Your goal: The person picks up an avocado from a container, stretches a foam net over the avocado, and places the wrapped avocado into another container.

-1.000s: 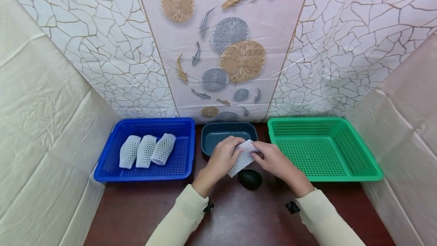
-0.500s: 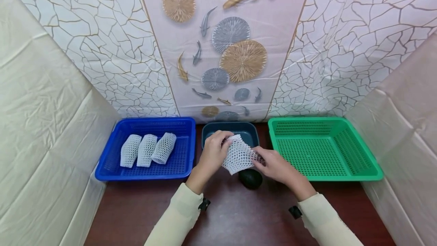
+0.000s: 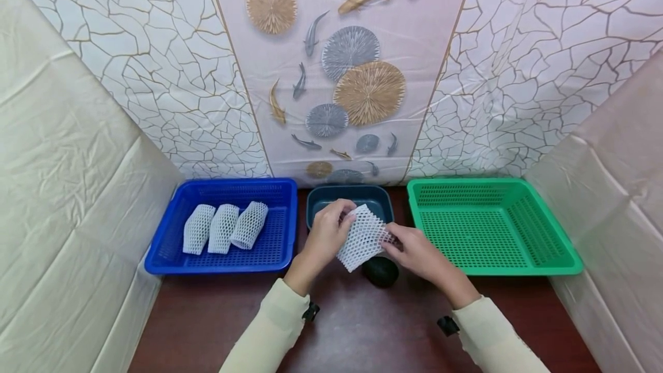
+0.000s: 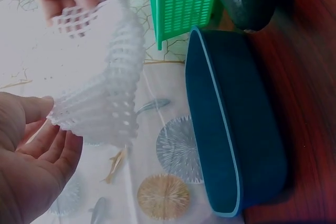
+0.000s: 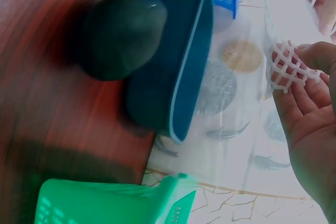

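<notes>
A white foam net sleeve (image 3: 362, 239) is stretched between both hands above the table. My left hand (image 3: 327, 233) pinches its left edge between thumb and fingers, as the left wrist view also shows. On the other side my right hand (image 3: 412, 247) pinches the opposite edge; in the right wrist view the mesh (image 5: 287, 67) lies over its fingers. Just below the sleeve a dark green avocado (image 3: 380, 271) rests on the table, touched by neither hand. Behind the hands stands a dark teal dish (image 3: 385, 200), partly hidden by them.
At the left a blue basket (image 3: 282, 258) holds 3 white foam net sleeves (image 3: 224, 229). A green basket (image 3: 497, 240) stands at the right. The reddish-brown table (image 3: 357, 332) ends at a patterned cloth backdrop (image 3: 331, 148), with pale cloth walls on both sides.
The foam net sleeve has gone from bunched and narrow to spread wide as the hands moved apart. Its lower corner has since dipped slightly. The avocado and baskets stay put.
</notes>
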Motion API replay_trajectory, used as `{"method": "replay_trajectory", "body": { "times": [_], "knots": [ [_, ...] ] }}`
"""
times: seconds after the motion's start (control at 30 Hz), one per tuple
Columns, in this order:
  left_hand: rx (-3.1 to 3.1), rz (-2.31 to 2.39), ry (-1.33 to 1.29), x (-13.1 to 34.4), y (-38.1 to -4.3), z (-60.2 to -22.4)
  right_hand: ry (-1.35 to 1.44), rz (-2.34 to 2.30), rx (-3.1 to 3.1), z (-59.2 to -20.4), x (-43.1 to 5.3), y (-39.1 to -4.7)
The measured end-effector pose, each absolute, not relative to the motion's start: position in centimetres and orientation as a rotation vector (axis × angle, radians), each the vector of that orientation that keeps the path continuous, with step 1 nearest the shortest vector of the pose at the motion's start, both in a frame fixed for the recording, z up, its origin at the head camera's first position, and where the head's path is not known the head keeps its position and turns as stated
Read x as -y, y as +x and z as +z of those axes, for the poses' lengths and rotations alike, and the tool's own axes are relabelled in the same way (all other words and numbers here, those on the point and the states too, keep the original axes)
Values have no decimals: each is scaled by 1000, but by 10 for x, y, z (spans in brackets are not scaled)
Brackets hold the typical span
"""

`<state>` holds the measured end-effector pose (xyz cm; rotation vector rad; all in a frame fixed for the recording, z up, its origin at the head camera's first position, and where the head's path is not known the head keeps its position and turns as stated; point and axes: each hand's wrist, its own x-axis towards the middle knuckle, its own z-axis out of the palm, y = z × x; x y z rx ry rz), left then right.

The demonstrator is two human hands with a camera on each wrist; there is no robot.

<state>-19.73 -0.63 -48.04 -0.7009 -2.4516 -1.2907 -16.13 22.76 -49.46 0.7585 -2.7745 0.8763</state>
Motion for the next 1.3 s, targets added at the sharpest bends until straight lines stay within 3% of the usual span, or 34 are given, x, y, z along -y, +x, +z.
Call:
{"method": "replay_trajectory", "body": {
  "times": [0.67, 1.3],
  "knots": [
    [2524, -1213, -938, -6, -182, -484, 820, 878, 2578, -478, -216, -161],
    [2429, -1293, -694, 5, -189, -489, 774, 846, 2952, -504, -226, -163]
  ]
}}
